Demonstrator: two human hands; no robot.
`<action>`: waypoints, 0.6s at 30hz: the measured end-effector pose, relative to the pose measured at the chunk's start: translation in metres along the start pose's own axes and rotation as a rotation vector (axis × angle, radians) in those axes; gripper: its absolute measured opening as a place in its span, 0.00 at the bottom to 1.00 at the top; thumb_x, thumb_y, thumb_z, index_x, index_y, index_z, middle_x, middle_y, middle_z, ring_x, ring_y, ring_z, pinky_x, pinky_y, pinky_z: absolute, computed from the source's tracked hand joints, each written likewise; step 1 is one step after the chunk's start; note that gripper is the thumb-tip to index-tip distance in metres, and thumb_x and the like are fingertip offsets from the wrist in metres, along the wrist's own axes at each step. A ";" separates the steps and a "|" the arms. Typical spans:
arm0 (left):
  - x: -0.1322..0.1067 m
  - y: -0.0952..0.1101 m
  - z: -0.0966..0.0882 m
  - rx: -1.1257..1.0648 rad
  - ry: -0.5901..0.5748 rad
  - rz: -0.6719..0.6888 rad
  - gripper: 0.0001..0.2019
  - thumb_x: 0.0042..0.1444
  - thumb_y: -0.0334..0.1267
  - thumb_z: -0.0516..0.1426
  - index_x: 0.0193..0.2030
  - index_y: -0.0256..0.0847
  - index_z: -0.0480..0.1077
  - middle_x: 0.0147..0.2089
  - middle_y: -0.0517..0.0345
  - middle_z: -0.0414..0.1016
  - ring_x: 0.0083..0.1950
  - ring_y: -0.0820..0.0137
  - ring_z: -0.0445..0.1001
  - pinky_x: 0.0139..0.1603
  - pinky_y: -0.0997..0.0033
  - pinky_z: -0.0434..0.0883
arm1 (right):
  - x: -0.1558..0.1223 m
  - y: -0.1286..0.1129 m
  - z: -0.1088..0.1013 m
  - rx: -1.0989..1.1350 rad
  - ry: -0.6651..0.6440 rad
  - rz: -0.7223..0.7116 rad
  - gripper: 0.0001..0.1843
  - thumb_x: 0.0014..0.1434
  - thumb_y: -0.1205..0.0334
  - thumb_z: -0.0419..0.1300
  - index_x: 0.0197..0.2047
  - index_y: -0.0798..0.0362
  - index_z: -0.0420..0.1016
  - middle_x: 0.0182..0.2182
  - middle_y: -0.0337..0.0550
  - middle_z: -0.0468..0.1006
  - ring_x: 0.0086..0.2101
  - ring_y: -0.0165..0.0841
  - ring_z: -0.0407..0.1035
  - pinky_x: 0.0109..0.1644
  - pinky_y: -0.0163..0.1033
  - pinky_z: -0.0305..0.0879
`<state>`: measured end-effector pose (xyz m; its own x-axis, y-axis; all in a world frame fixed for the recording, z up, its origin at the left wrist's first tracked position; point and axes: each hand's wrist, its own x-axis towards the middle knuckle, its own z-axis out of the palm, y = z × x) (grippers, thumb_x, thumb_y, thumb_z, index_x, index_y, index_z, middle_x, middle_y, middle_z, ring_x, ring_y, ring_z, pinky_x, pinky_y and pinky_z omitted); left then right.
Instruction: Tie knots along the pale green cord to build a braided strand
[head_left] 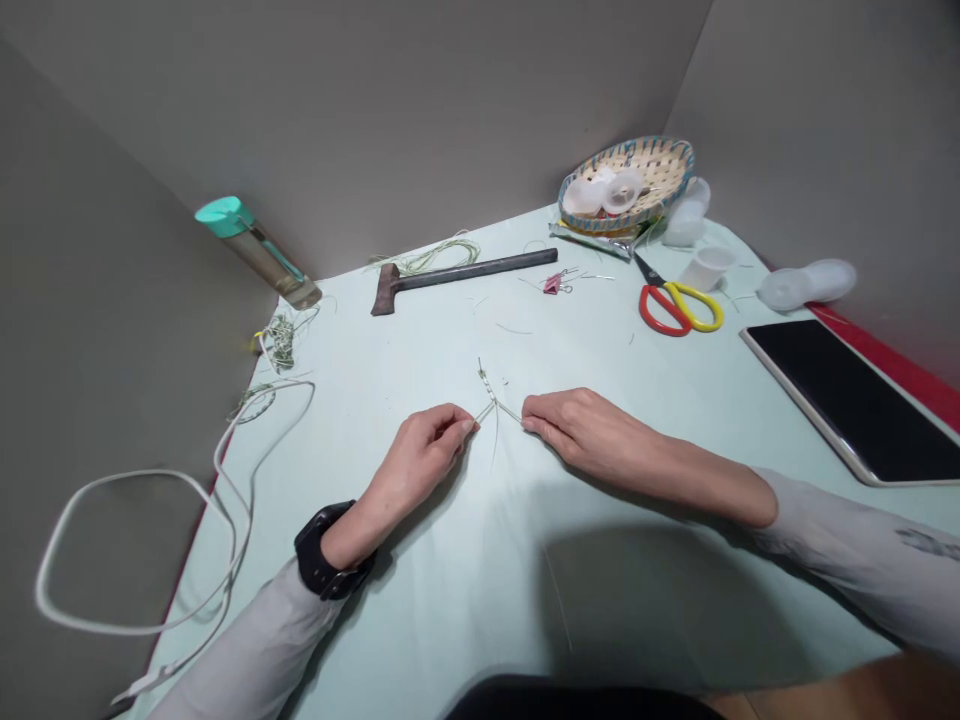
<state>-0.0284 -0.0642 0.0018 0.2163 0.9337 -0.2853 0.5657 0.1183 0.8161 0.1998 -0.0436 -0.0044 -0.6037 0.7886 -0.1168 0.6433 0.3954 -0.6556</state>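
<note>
My left hand (424, 450) and my right hand (577, 425) rest on a pale green tablecloth (465, 560), fingertips close together. Each pinches one end of thin pale strands (491, 405) that join into a short braided piece pointing away from me. A black watch (324, 552) sits on my left wrist. Both forearms wear light grey sleeves.
A hammer (457, 275) lies at the back, loose green strands (431, 258) behind it. Red and yellow scissors (679, 305), a woven basket (626, 180) with white plastic lids, a small cup (705, 268) and a tablet (855, 395) lie right. A teal-capped bottle (255, 250) and white cable (217, 480) lie left.
</note>
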 end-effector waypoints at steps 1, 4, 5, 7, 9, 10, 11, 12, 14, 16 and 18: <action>0.000 0.000 0.000 -0.028 -0.013 -0.015 0.13 0.62 0.44 0.53 0.35 0.38 0.73 0.20 0.68 0.58 0.20 0.75 0.54 0.22 0.72 0.51 | 0.000 0.000 -0.001 0.007 -0.011 -0.002 0.16 0.70 0.60 0.46 0.28 0.51 0.55 0.25 0.38 0.63 0.27 0.30 0.56 0.35 0.41 0.48; 0.001 -0.001 0.000 -0.109 -0.033 -0.061 0.13 0.60 0.44 0.55 0.34 0.37 0.74 0.21 0.66 0.60 0.20 0.77 0.53 0.21 0.73 0.49 | -0.001 0.002 -0.007 0.041 -0.049 -0.028 0.16 0.70 0.60 0.47 0.28 0.51 0.59 0.26 0.39 0.66 0.29 0.31 0.59 0.37 0.41 0.51; 0.001 -0.001 0.000 -0.136 -0.036 -0.077 0.13 0.60 0.44 0.55 0.34 0.37 0.74 0.22 0.66 0.60 0.20 0.78 0.53 0.21 0.73 0.48 | -0.001 0.003 -0.009 0.054 -0.057 -0.040 0.16 0.70 0.60 0.47 0.29 0.52 0.62 0.28 0.40 0.68 0.31 0.32 0.60 0.39 0.41 0.52; 0.001 0.000 0.001 -0.185 -0.042 -0.105 0.13 0.60 0.44 0.56 0.35 0.36 0.74 0.23 0.66 0.62 0.19 0.79 0.53 0.20 0.74 0.47 | -0.001 0.004 -0.013 0.081 -0.059 -0.054 0.15 0.69 0.59 0.49 0.31 0.52 0.69 0.32 0.42 0.70 0.34 0.33 0.63 0.42 0.41 0.53; 0.001 0.003 0.001 -0.222 -0.043 -0.128 0.12 0.59 0.43 0.56 0.35 0.35 0.74 0.24 0.65 0.64 0.19 0.80 0.52 0.20 0.74 0.46 | 0.001 0.005 -0.016 0.114 -0.045 -0.048 0.14 0.67 0.58 0.52 0.34 0.52 0.74 0.35 0.44 0.71 0.37 0.35 0.63 0.44 0.42 0.54; 0.001 0.004 0.000 -0.236 -0.042 -0.138 0.12 0.59 0.43 0.56 0.35 0.35 0.74 0.25 0.64 0.66 0.19 0.81 0.53 0.20 0.74 0.45 | 0.003 0.006 -0.017 0.138 -0.039 -0.038 0.13 0.66 0.58 0.53 0.34 0.53 0.76 0.35 0.44 0.71 0.37 0.35 0.64 0.44 0.42 0.54; 0.001 0.006 0.000 -0.248 -0.044 -0.145 0.12 0.60 0.43 0.57 0.35 0.35 0.74 0.27 0.62 0.68 0.19 0.81 0.53 0.20 0.74 0.46 | 0.005 0.006 -0.018 0.169 -0.036 -0.023 0.13 0.65 0.58 0.54 0.34 0.53 0.77 0.35 0.44 0.71 0.36 0.34 0.63 0.44 0.42 0.55; 0.001 0.007 0.000 -0.257 -0.048 -0.151 0.12 0.60 0.42 0.57 0.35 0.35 0.74 0.28 0.61 0.71 0.19 0.81 0.53 0.21 0.74 0.46 | 0.008 0.007 -0.019 0.209 -0.040 -0.005 0.13 0.64 0.57 0.55 0.33 0.53 0.78 0.34 0.43 0.71 0.35 0.34 0.63 0.42 0.41 0.55; 0.000 0.010 -0.001 -0.272 -0.060 -0.162 0.11 0.60 0.42 0.57 0.35 0.35 0.74 0.31 0.58 0.76 0.19 0.82 0.54 0.21 0.74 0.47 | 0.013 0.007 -0.020 0.316 -0.070 0.035 0.13 0.62 0.56 0.56 0.33 0.54 0.78 0.32 0.42 0.73 0.32 0.32 0.63 0.39 0.40 0.55; -0.001 0.013 -0.001 -0.284 -0.073 -0.171 0.11 0.61 0.41 0.57 0.35 0.35 0.74 0.32 0.56 0.78 0.19 0.82 0.54 0.21 0.74 0.48 | 0.017 0.007 -0.020 0.443 -0.120 0.075 0.14 0.60 0.55 0.57 0.34 0.55 0.79 0.28 0.40 0.73 0.29 0.29 0.62 0.34 0.38 0.54; -0.003 0.015 -0.001 -0.293 -0.084 -0.178 0.11 0.61 0.42 0.57 0.36 0.35 0.74 0.33 0.55 0.79 0.19 0.81 0.54 0.21 0.74 0.49 | 0.019 0.005 -0.019 0.565 -0.168 0.113 0.14 0.60 0.55 0.57 0.35 0.55 0.79 0.25 0.37 0.71 0.25 0.26 0.58 0.30 0.36 0.51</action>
<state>-0.0218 -0.0651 0.0151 0.2069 0.8601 -0.4663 0.3507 0.3798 0.8561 0.2004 -0.0178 0.0043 -0.6420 0.7077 -0.2951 0.3856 -0.0346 -0.9220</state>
